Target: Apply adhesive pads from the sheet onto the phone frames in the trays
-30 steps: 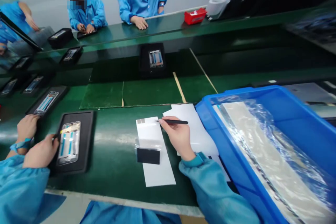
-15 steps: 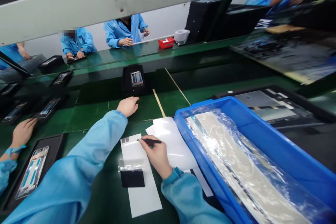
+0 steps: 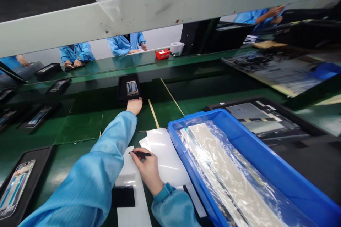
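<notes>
My left hand (image 3: pixel 134 105) reaches forward to the near edge of a black tray (image 3: pixel 122 87) that bears a phone-like part (image 3: pixel 132 88); its fingers are bent round the tray's edge. My right hand (image 3: pixel 149 170) pinches dark tweezers (image 3: pixel 142 154), their tip pointing left over a white strip (image 3: pixel 129 165). A black rectangle (image 3: pixel 123 197) lies across that strip below a clear film. White sheets (image 3: pixel 169 159) lie beneath and to the right of my right hand.
A blue bin (image 3: pixel 255 142) with plastic-wrapped strips stands at the right. Another black tray (image 3: pixel 39 159) lies at the lower left. A metal beam (image 3: pixel 66 23) crosses above. People in blue sleeves sit beyond the bench, near a red box (image 3: pixel 162 54).
My left hand has moved forward onto the far tray's edge. My right hand still holds the tweezers over the strip. The view has shifted, and the neighbour's hand at the left is gone from it.
</notes>
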Available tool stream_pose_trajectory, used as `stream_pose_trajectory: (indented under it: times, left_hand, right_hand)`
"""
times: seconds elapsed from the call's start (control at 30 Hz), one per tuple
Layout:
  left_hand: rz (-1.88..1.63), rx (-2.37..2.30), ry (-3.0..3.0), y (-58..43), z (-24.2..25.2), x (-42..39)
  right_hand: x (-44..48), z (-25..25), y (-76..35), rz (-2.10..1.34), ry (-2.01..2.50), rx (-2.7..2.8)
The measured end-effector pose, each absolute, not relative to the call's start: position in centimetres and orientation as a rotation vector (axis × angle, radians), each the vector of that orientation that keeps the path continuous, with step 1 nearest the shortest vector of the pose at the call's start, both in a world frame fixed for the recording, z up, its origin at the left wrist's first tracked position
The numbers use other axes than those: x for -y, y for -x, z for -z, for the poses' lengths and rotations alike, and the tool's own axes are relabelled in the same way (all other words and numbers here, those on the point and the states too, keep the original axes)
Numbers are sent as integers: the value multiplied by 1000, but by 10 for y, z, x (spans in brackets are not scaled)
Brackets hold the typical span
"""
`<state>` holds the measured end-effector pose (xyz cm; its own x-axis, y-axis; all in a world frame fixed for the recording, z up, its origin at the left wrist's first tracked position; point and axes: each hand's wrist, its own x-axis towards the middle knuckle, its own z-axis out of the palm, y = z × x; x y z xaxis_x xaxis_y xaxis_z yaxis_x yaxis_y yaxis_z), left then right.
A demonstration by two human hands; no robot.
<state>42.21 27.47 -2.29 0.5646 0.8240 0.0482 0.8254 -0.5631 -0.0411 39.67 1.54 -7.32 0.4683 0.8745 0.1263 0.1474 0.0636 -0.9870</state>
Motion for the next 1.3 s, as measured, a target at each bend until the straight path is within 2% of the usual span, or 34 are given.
stream_pose_trajectory:
  times: [0.2, 0.47, 0.63, 0.77, 0.9, 1.0, 1.13, 1.3]
  left_hand:
    - [78, 1462, 2801, -378, 15, -263]
    - [285, 1609, 2954, -212, 10, -204]
    - [742, 2015, 2858, -114, 17, -155]
    - [1318, 2407, 2637, -72, 31, -132]
    - [2042, 2608, 2133, -67, 50, -141]
    - [2403, 2637, 1724, -68, 58, -162]
    - [2613, 2692, 1334, -53, 57, -185]
    - [2643, 2809, 1230, -10, 45, -189]
  right_hand:
    - [-16, 73, -397, -694, 1419, 961]
    - [-16, 67, -398, -698, 1421, 956]
    - [-17, 66, -400, -707, 1441, 936]
    - [-18, 70, -401, -707, 1471, 949]
    - [-19, 73, -403, -680, 1512, 971]
    - [-19, 74, -403, -647, 1528, 985]
    - [-19, 73, -402, -622, 1549, 1003]
    - [-20, 74, -401, -596, 1555, 1013]
